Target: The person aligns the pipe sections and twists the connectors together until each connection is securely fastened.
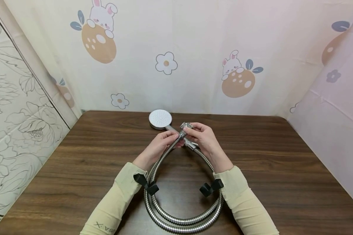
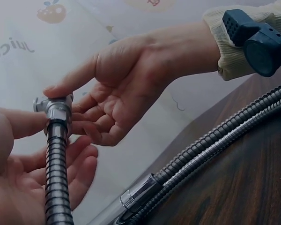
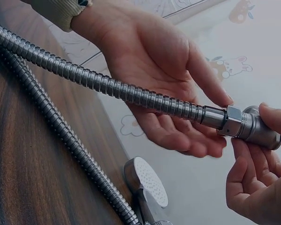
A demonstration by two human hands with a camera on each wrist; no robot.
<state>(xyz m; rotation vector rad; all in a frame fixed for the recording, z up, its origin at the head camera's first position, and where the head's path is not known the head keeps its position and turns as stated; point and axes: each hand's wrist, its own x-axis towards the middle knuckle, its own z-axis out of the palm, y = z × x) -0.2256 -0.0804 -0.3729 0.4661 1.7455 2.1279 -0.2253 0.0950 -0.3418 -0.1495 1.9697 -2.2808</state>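
Note:
My left hand (image 1: 155,147) pinches the nut end of a ribbed metal shower hose (image 1: 148,202) between thumb and fingers. My right hand (image 1: 207,142) grips a short metal fitting (image 3: 263,133) that sits on that hose end, thumb on one side and fingers below. In the right wrist view the nut (image 3: 231,121) lies right against the fitting's threaded neck. Behind the hands a round white-faced shower head (image 1: 160,118) lies on the table. Its handle joins the hose's other end at a metal connector (image 1: 190,145). Loops of hose lie between the forearms.
The dark wood table (image 1: 276,163) carries the coiled hose. A patterned curtain (image 1: 194,65) hangs along its back edge, with a sheet at the right and a flower-printed panel (image 1: 20,124) at the left. Black wrist devices (image 1: 148,186) are strapped at both cuffs.

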